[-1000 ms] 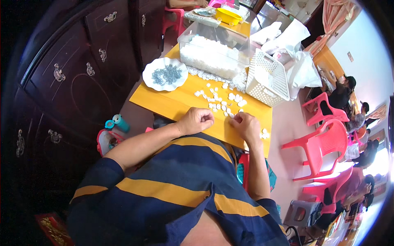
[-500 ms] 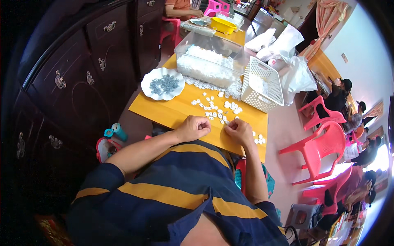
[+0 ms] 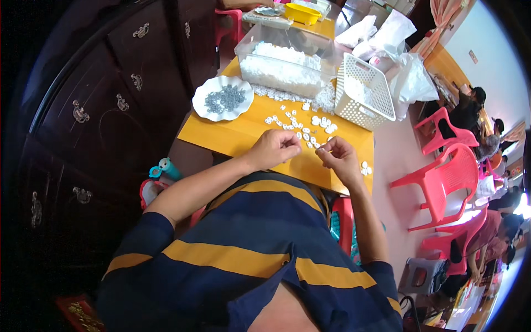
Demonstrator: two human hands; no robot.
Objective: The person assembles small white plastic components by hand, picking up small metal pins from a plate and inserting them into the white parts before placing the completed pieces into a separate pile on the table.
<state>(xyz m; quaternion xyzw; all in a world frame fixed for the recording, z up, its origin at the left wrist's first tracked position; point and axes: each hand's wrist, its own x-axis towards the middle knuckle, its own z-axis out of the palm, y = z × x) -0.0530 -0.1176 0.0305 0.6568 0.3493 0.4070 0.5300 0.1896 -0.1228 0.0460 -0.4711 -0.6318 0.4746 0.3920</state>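
Observation:
My left hand [image 3: 275, 149] is closed over the near part of the wooden table [image 3: 221, 134], thumb and fingers pressed together; what they hold, if anything, is hidden. Facing it, my right hand [image 3: 342, 159] pinches with thumb and forefinger beside several small white plastic pieces [image 3: 306, 136]; anything in the pinch is too small to name. More white pieces [image 3: 365, 168] lie at the table's right edge, past my right hand. A white wavy-rimmed plate [image 3: 220, 114] of small grey parts [image 3: 225, 99] stands at the left.
A clear plastic bin [image 3: 287, 83] full of white pieces stands at the back, beside a white perforated basket [image 3: 365, 113]. White bags [image 3: 412, 83] bulge behind the basket. A yellow basin [image 3: 302, 14] sits farther off. Pink chairs [image 3: 442, 180] and people are at the right, dark cabinets [image 3: 94, 116] at the left.
The view has shifted a little, moving the table rightward in the picture. My right hand has turned, its fingers now lifted and more extended. My left hand remains closed.

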